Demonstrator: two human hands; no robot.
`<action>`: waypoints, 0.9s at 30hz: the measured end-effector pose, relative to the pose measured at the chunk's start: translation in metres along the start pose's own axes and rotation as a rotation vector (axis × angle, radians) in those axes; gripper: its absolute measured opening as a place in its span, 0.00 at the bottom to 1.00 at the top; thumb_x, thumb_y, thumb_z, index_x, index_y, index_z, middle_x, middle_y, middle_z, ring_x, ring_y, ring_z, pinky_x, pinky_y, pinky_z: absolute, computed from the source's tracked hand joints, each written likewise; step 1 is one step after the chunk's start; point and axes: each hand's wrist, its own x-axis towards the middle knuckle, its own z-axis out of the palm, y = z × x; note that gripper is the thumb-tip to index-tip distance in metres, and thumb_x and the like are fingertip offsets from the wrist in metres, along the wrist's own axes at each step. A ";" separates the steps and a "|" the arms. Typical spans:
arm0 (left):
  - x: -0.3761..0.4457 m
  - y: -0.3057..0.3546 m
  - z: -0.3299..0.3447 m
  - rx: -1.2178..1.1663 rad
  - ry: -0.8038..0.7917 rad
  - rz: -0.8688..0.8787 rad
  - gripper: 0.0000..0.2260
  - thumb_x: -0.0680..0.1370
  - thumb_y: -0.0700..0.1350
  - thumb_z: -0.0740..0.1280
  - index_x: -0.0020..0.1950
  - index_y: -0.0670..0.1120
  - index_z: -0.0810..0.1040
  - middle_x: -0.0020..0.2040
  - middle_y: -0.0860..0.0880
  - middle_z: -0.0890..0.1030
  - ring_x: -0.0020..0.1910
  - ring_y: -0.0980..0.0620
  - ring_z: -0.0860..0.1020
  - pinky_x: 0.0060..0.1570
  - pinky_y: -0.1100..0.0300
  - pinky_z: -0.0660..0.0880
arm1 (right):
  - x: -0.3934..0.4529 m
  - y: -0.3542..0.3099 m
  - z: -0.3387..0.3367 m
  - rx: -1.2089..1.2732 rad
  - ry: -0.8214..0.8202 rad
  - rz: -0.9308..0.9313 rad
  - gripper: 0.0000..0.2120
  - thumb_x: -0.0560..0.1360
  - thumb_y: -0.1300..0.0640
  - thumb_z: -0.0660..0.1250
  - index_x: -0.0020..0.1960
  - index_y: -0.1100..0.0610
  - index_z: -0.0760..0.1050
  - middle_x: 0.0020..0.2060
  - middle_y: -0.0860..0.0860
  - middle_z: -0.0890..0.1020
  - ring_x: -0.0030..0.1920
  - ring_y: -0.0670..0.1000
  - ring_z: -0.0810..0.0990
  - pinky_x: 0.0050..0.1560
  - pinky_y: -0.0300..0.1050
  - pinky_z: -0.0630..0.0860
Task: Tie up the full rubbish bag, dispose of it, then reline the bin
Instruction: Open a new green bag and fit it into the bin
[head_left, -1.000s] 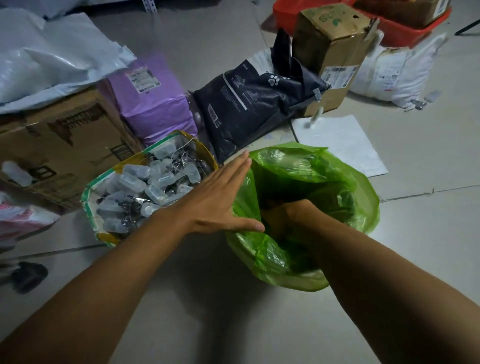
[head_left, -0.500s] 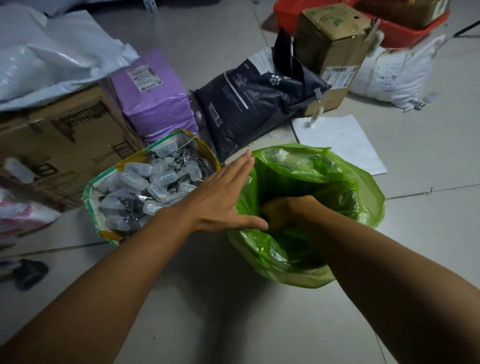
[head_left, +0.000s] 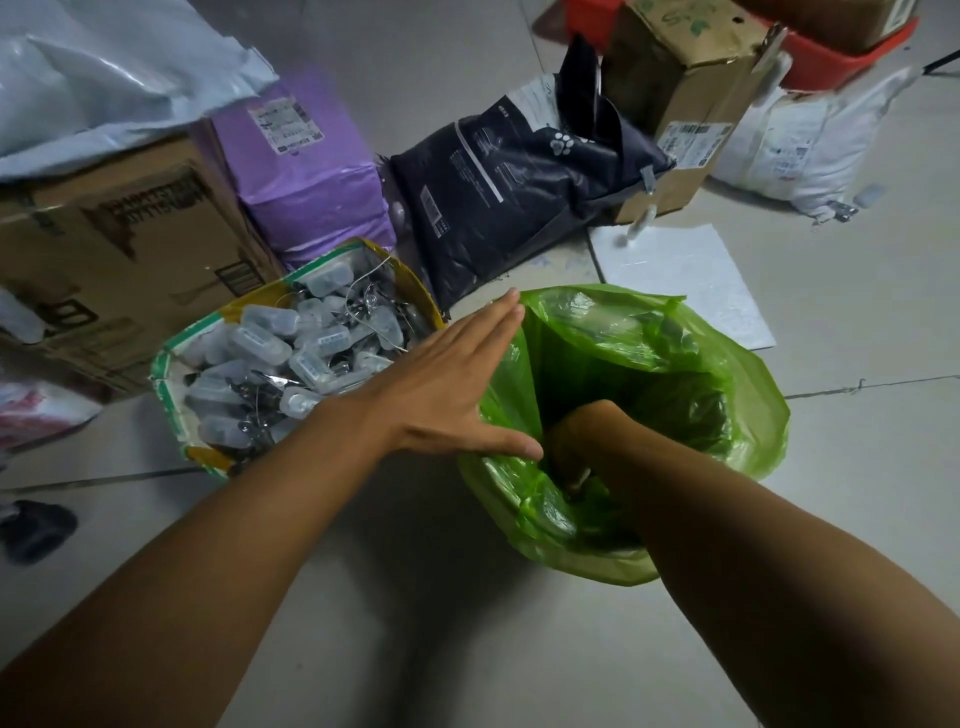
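The thin green plastic rubbish bag (head_left: 649, 358) lines the bin on the floor. Our left hand (head_left: 447, 395) presses its rim, fingers straight together; our right hand (head_left: 587, 441), perhaps curled inside, could tear the film if pushed hard.

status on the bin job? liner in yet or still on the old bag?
Done, by the look of it: a green bag sits open in the bin, its edge folded over the rim; no tied-up full bag is in view. In hand: the right hand is down inside the bag, while the left hand lies flat on its rim. Left: seat the liner fully and smooth the edge.
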 end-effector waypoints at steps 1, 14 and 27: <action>0.001 0.000 0.000 0.000 -0.003 -0.001 0.58 0.64 0.81 0.56 0.79 0.50 0.33 0.79 0.55 0.31 0.78 0.57 0.36 0.78 0.48 0.47 | 0.003 0.002 0.001 0.012 0.000 -0.001 0.18 0.76 0.51 0.69 0.63 0.57 0.76 0.37 0.48 0.72 0.41 0.51 0.74 0.51 0.50 0.73; -0.001 -0.001 -0.002 0.029 0.003 -0.008 0.57 0.64 0.82 0.55 0.79 0.51 0.34 0.78 0.57 0.32 0.76 0.61 0.37 0.75 0.55 0.46 | -0.019 0.021 -0.005 0.416 0.249 -0.242 0.08 0.70 0.57 0.72 0.47 0.48 0.79 0.41 0.45 0.80 0.45 0.52 0.81 0.44 0.46 0.78; 0.003 0.001 -0.005 0.030 0.016 -0.004 0.51 0.69 0.75 0.58 0.80 0.51 0.37 0.80 0.55 0.36 0.78 0.59 0.40 0.76 0.55 0.49 | 0.004 0.001 0.005 0.432 -0.108 -0.093 0.20 0.79 0.52 0.65 0.67 0.60 0.73 0.63 0.60 0.77 0.63 0.61 0.76 0.67 0.59 0.70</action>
